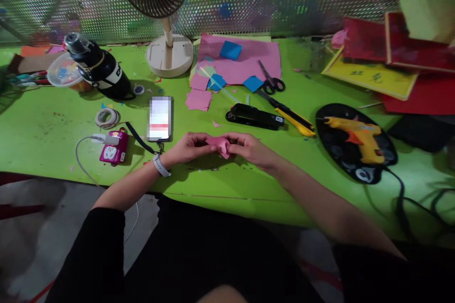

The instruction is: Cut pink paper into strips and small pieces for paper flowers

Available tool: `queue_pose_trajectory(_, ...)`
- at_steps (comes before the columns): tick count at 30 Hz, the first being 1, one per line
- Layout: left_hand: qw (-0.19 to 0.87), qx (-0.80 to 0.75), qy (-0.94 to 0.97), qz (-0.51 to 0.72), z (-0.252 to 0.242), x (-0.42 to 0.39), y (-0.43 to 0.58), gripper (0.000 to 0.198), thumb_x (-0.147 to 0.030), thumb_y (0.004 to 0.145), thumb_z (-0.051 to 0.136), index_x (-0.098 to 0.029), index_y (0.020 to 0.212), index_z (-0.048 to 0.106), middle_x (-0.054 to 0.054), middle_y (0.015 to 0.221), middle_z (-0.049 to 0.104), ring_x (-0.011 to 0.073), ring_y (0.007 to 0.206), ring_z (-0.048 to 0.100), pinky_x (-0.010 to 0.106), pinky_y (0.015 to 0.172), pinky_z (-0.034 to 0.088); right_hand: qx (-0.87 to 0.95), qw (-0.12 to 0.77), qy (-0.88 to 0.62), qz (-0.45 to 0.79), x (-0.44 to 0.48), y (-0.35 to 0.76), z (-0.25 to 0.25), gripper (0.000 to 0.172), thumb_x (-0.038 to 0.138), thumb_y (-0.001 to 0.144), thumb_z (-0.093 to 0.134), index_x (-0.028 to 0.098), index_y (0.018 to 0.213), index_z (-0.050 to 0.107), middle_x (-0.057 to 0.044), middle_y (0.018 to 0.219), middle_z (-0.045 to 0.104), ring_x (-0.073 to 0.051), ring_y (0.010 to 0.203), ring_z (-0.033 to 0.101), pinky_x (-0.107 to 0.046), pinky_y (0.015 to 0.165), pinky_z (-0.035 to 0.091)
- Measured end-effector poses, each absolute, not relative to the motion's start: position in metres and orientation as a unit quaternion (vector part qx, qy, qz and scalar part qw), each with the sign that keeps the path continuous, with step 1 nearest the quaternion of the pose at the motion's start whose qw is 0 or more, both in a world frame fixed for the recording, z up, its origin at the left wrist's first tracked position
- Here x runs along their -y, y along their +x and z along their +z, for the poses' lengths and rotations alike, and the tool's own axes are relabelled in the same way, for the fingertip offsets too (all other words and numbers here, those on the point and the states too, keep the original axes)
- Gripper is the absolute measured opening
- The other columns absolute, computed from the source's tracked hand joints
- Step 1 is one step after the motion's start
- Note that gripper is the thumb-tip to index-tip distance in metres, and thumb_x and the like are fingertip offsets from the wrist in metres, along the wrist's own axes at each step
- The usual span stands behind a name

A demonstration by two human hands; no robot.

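Note:
A small piece of pink paper (221, 145), creased and partly folded, is pinched between my two hands just above the green table. My left hand (194, 147), with a pale band on its wrist, grips the paper's left side between thumb and fingers. On the right side my right hand (247, 149) pinches it the same way. My fingers cover parts of the paper. Just beyond my hands lies a black stapler (255, 116). Farther back are a stack of small pink paper squares (199, 99) and several blue paper pieces (231, 50) by a large pink sheet (245, 66).
Black scissors (272, 83) and a yellow utility knife (295, 120) lie beyond the stapler. A yellow glue gun (369, 139) rests on a dark mat at right. Leftward are a phone (159, 118), a tape roll (106, 117), a purple power adapter (115, 147), a bottle (103, 73) and a fan (169, 56).

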State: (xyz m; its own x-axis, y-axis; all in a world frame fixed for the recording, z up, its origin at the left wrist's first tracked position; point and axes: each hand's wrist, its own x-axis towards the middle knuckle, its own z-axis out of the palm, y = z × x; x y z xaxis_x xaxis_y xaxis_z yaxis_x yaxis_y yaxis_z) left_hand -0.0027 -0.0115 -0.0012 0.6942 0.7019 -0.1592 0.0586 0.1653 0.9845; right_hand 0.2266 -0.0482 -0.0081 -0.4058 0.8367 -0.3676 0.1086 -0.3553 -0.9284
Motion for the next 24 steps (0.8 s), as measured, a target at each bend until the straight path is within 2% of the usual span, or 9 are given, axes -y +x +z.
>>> queue_pose_trajectory(6, 0.703, -0.326, 0.600, 0.199, -0.005, 0.014, -0.003, 0.041, -0.040, 0.073, 0.089, -0.009, 0.094, 0.074, 0.006, 0.079, 0.073, 0.0094, 0.064, 0.062, 0.023, 0.059, 0.048, 0.464, 0.236, -0.477, 0.709, 0.051, 0.221, -0.007, 0.034, 0.041, 0.081, 0.075, 0.021, 0.109, 0.075, -0.006, 0.084, 0.077, -0.016, 0.064, 0.063, -0.027, 0.052, 0.043)
queue_pose_trajectory(9, 0.705, -0.320, 0.599, 0.204, -0.006, 0.015, -0.003, 0.043, -0.041, 0.071, 0.090, -0.009, 0.095, 0.073, 0.006, 0.080, 0.073, 0.0100, 0.066, 0.063, 0.023, 0.061, 0.048, 0.464, 0.234, -0.466, 0.716, 0.053, 0.218, -0.007, 0.033, 0.041, 0.081, 0.074, 0.020, 0.106, 0.074, -0.006, 0.082, 0.076, -0.013, 0.060, 0.061, -0.025, 0.050, 0.041)
queue_pose_trajectory(13, 0.682, -0.332, 0.622, 0.191, -0.003, 0.016, -0.003, 0.042, -0.045, 0.073, 0.088, -0.009, 0.088, 0.072, 0.004, 0.075, 0.070, 0.0083, 0.061, 0.058, 0.021, 0.055, 0.042, 0.469, 0.218, -0.463, 0.720, 0.053, 0.217, -0.005, 0.032, 0.040, 0.081, 0.073, 0.019, 0.105, 0.074, -0.005, 0.082, 0.076, -0.012, 0.058, 0.061, -0.025, 0.051, 0.043)
queue_pose_trajectory(17, 0.657, -0.360, 0.632, 0.200, -0.003, 0.016, -0.003, 0.043, -0.050, 0.075, 0.085, -0.010, 0.080, 0.070, 0.003, 0.071, 0.066, 0.0070, 0.057, 0.052, 0.020, 0.051, 0.036, 0.498, 0.223, -0.457, 0.702, 0.052, 0.224, -0.001, 0.030, 0.040, 0.085, 0.071, 0.021, 0.107, 0.075, -0.007, 0.089, 0.077, -0.016, 0.066, 0.065, -0.029, 0.057, 0.050)
queue_pose_trajectory(21, 0.656, -0.360, 0.637, 0.187, -0.005, 0.014, -0.003, 0.045, -0.053, 0.075, 0.084, -0.010, 0.076, 0.068, 0.002, 0.068, 0.065, 0.0076, 0.058, 0.052, 0.021, 0.053, 0.037, 0.565, 0.265, -0.471, 0.623, 0.052, 0.229, 0.004, 0.027, 0.037, 0.091, 0.063, 0.023, 0.109, 0.078, -0.008, 0.093, 0.077, -0.019, 0.074, 0.067, -0.033, 0.061, 0.053)
queue_pose_trajectory(24, 0.667, -0.340, 0.641, 0.172, -0.006, 0.014, -0.003, 0.044, -0.052, 0.076, 0.083, -0.011, 0.076, 0.067, 0.002, 0.068, 0.064, 0.0076, 0.058, 0.052, 0.022, 0.053, 0.037, 0.608, 0.285, -0.479, 0.565, 0.054, 0.227, 0.008, 0.026, 0.039, 0.090, 0.066, 0.025, 0.106, 0.079, -0.006, 0.093, 0.078, -0.020, 0.075, 0.068, -0.034, 0.062, 0.055)
